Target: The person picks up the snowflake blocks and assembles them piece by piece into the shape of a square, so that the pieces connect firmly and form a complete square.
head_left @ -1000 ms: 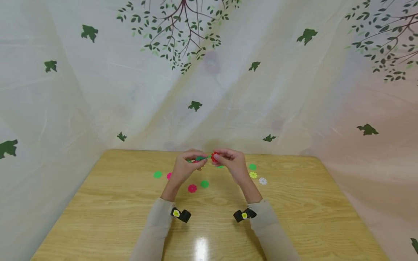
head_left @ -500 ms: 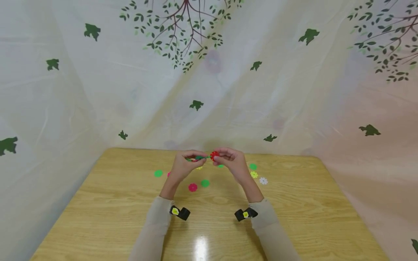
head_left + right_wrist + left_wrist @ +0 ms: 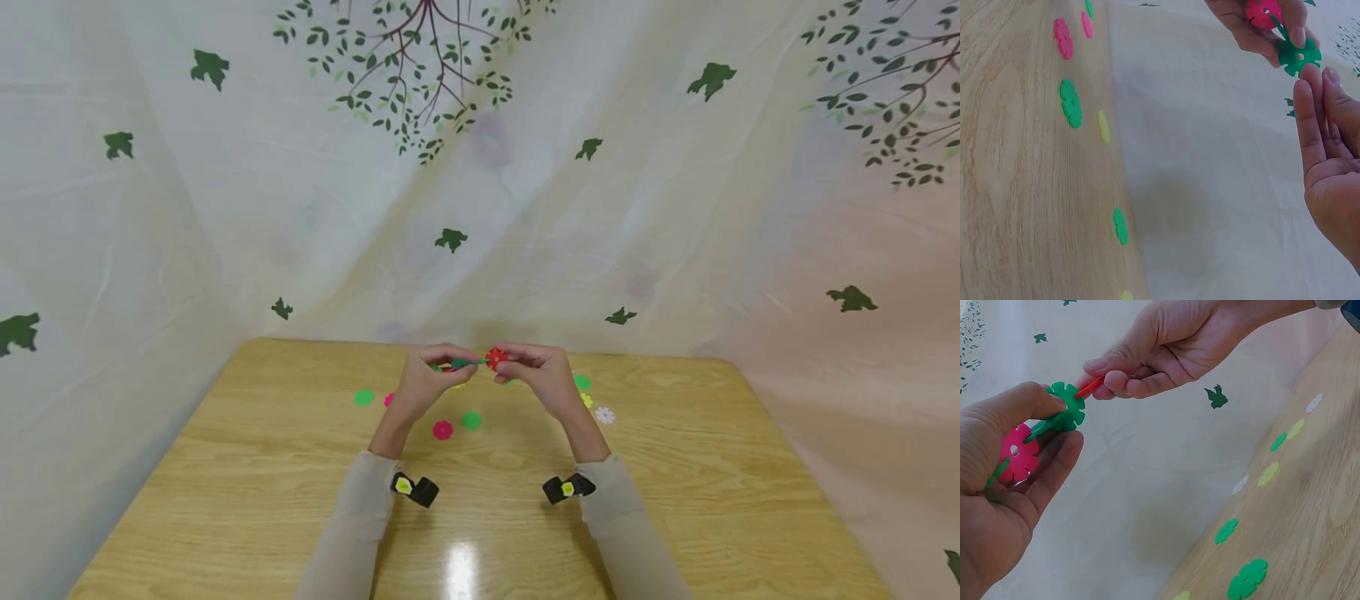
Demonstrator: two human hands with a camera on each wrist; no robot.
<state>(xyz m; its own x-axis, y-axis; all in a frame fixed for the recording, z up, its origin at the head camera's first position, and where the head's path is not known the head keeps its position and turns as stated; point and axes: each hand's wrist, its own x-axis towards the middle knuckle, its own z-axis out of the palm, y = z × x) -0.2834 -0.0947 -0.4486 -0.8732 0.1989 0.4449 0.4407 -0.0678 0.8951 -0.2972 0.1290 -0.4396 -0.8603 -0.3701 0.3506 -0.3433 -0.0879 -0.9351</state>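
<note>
My left hand [image 3: 425, 382] holds a short chain of notched plastic discs. In the left wrist view a green disc [image 3: 1071, 415] stands at its tip, joined to a pink disc [image 3: 1024, 464], with another green disc [image 3: 999, 472] mostly hidden in the palm. Between thumb and fingertips, my right hand [image 3: 547, 379] pinches a red notched disc [image 3: 496, 359]. Seen edge-on in the left wrist view, the red disc meets the rim of the front green one; how deep it sits in a notch I cannot tell. Fingers cover the red disc in the right wrist view.
Loose discs lie flat on the wooden table [image 3: 495, 517]: a pink one [image 3: 442, 430] and a green one [image 3: 471, 421] below the hands, another green disc [image 3: 363, 397] to the left, a white one [image 3: 604, 415] to the right. A printed cloth [image 3: 337, 208] hangs behind.
The red disc has come against the tip of the green disc and turned to show more of its face. My right hand has shifted slightly right; the left keeps its grip.
</note>
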